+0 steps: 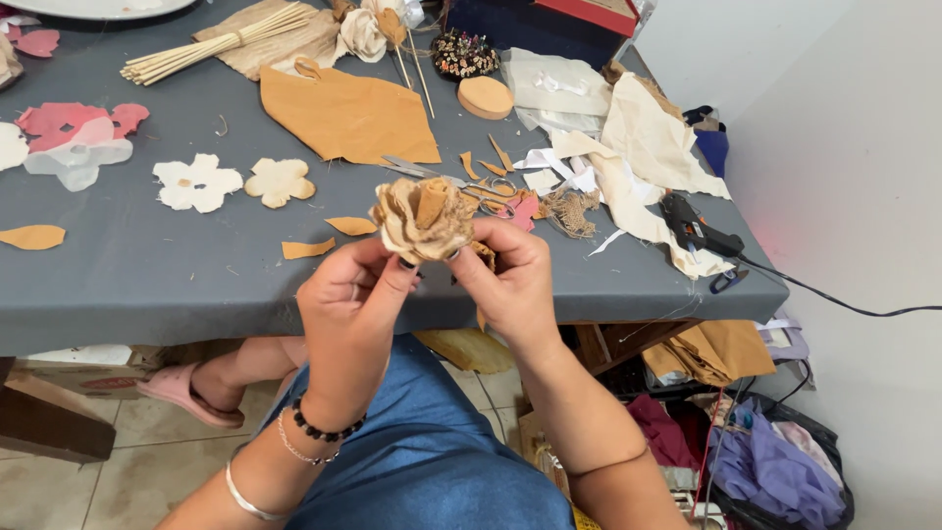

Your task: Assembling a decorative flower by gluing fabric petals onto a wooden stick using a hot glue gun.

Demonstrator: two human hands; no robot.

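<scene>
- We hold the fabric flower (424, 218) between our left hand (351, 294) and right hand (508, 275), over the near edge of the table (147, 275);
- scissors (442, 182) lie just behind it;
- the glue gun (699, 234) lies right;
- two flower cutouts (235, 182) lie left;
- the stick bundle (211, 44) lies far left.

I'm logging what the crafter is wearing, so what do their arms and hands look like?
Both forearms are bare, with no sleeves. The left hand has dark-painted nails; its wrist carries a black bead bracelet, a thin silver chain and a plain silver bangle. The right hand shows no jewellery.
</scene>
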